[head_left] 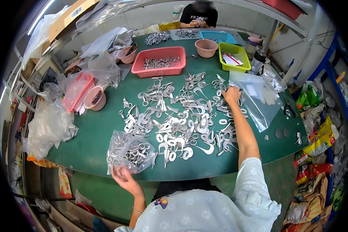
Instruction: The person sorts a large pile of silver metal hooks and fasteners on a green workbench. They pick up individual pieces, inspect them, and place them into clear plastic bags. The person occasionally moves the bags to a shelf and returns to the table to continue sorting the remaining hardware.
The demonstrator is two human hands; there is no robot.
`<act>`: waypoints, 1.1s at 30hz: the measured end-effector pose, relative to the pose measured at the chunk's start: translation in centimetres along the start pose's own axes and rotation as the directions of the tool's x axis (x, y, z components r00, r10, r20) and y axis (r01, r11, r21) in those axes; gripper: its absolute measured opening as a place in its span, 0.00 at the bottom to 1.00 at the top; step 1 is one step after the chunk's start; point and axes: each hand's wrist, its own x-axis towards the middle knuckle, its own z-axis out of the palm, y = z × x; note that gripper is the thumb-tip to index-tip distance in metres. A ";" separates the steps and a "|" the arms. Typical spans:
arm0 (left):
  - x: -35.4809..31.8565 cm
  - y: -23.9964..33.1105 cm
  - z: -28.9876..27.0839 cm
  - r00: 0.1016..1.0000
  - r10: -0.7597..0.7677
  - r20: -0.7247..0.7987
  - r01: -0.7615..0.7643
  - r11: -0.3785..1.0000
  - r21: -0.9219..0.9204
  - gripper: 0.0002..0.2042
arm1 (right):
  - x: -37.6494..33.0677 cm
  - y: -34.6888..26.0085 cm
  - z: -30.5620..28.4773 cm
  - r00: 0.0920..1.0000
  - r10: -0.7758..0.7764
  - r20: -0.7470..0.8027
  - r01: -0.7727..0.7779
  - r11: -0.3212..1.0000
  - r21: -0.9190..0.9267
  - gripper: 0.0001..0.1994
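Observation:
A wide heap of silver-grey metal parts (199, 116), with hooks, rings and ring-ended shanks among them, spreads over the green table. My right hand (232, 96) reaches to the heap's far right edge, beside a flat clear plastic bag (255, 100). Its fingers are bent down among the parts; whatever they pinch is too small to make out. Near the table's front edge, my left hand (127, 181) is palm up with fingers apart, holding nothing. Its fingertips are beside a clear bag (129, 151) filled with similar ring-ended metal pieces.
Beyond the heap stand a pink tray (159, 71), a pink bowl (206, 48) and a yellow-green basket (236, 67). Crumpled plastic bags (50, 120) crowd the left side. Pliers (288, 106) lie at right. Across the table, a person (199, 16) holds something small in both hands.

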 end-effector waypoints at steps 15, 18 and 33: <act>-1.6 -6.6 0.1 0.959 0.184 -0.214 -0.134 0.964 0.231 0.23 | 0.6 10.0 -4.1 0.928 -0.190 0.319 -0.177 0.529 0.830 0.10; -1.7 -6.2 0.2 0.964 0.164 -0.208 -0.110 0.962 0.249 0.23 | 0.8 13.0 -3.8 0.962 -0.198 0.187 0.016 0.727 0.687 0.10; -1.7 -7.3 0.0 0.957 0.174 -0.232 -0.124 0.969 0.213 0.21 | -1.7 9.8 -1.8 1.000 -0.011 0.029 0.003 0.967 0.256 0.21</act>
